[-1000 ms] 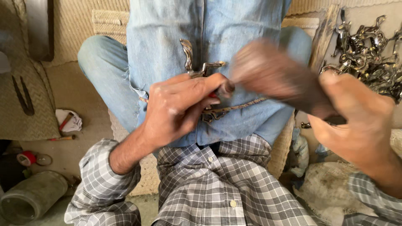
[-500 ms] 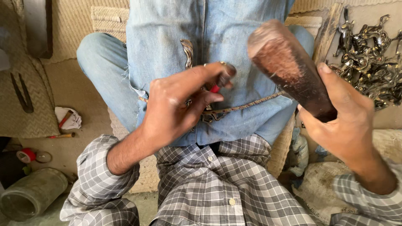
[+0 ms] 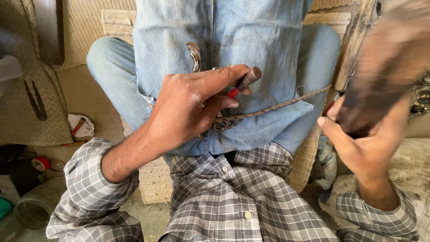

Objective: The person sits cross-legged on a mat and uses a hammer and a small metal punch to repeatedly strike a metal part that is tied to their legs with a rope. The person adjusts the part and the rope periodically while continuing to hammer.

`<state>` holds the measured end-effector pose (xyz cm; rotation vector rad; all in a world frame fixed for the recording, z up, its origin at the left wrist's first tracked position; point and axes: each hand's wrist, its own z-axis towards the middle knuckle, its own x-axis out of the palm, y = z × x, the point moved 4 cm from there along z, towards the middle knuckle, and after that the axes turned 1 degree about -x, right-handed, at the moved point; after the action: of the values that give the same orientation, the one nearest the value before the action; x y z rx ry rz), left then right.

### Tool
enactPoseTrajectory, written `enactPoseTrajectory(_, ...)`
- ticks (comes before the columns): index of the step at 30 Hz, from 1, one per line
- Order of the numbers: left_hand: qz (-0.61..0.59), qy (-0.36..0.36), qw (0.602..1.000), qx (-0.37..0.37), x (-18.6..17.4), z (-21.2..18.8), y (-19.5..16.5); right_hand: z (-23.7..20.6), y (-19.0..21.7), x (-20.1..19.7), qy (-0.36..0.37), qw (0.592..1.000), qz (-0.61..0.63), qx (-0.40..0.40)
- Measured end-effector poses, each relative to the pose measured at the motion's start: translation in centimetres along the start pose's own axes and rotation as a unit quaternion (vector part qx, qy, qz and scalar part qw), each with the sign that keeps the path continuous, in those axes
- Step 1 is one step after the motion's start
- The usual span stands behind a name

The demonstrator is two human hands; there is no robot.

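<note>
My left hand is closed around a small punch tool with a dark blunt head and a red shaft, holding it over my lap. Under the hand a curved metal piece lies on the blue denim cloth across my legs. My right hand grips the handle of a dark wooden mallet, raised to the upper right and blurred by motion. A twisted cord runs across the denim from under the left hand towards the right.
A pile of dark metal figures lies at the far right. A woven mat covers the floor, with dark tongs on it at left. A rag, a red tape roll and a jar lie lower left.
The mallet has swung up and away to the upper right, from near the punch head a second ago. My left hand stays on the punch over the metal piece.
</note>
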<state>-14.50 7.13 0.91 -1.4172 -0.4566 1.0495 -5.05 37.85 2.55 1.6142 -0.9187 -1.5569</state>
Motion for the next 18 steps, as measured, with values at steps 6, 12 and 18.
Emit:
enactPoseTrajectory(6, 0.006, 0.04, 0.999, -0.02, 0.1, 0.4, -0.1, 0.6, 0.9, 1.2, 0.06, 0.986, -0.152, -0.007)
enactPoseTrajectory(12, 0.055, 0.057, 0.997, 0.026, 0.2, 1.1, -0.1, 0.0, -0.2, 2.6, 0.057, 0.998, -0.013, 0.022)
enactPoseTrajectory(18, 0.026, 0.094, 0.993, 0.064, 0.1, 1.1, 0.1, -3.0, -1.6, 1.7, -0.005, 0.994, 0.055, 0.092)
